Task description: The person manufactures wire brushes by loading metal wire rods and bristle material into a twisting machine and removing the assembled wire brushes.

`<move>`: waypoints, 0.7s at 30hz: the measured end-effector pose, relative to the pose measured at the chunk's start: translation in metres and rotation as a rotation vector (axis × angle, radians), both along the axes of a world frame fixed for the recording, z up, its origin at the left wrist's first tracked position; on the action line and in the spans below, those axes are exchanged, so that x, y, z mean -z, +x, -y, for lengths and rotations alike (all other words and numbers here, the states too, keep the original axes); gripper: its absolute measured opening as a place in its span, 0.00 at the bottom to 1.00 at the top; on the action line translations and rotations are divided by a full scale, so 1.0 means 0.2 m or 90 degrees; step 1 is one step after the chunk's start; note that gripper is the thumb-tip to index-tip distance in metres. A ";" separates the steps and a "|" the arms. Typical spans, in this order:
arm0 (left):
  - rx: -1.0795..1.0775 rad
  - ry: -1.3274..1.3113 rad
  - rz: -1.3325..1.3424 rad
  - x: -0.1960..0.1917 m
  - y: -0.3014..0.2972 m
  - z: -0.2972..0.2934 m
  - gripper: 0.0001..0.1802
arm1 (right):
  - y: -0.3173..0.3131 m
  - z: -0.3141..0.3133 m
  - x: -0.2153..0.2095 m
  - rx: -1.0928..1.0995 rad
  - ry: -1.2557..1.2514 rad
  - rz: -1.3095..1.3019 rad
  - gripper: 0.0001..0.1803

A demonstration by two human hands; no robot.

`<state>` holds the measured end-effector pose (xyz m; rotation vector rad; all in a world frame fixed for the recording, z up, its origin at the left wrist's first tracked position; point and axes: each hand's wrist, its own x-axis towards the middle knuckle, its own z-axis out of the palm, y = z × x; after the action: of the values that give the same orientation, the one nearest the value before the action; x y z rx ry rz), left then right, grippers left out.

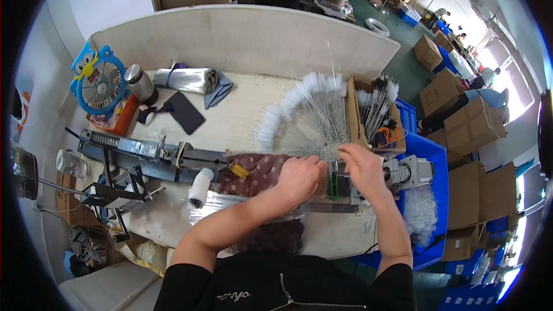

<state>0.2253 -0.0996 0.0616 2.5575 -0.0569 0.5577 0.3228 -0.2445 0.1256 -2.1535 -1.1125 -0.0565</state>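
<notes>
Landmark: the grey motor unit [403, 173] at the right end of the long metal machine [144, 152], every place here reads off it.
Left hand [299, 177]: just left of the motor unit, curled into a loose fist on the dotted maroon cloth [259, 170]; whether it pinches a wire, I cannot tell.
Right hand [360, 167]: nearer the motor unit, right against its left end, fingers bent down and closed over the stems.
Wire brushes [305, 118]: fanned out beyond the motor unit and to its left, white tufts outward, stems converging toward the hands.
Long axis: each brush runs away from the person, bare end nearest the right hand.
Cardboard box [371, 118]: straight beyond the motor unit, more brushes inside.
</notes>
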 end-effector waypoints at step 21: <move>-0.359 -0.545 -0.055 0.00 -0.80 -0.29 0.08 | -0.26 -0.68 0.13 -0.380 -0.011 0.020 0.08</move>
<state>0.0649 -0.0411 0.0615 1.7228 0.7814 0.5162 0.2711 -0.1088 0.0995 -1.7570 -1.7297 0.1903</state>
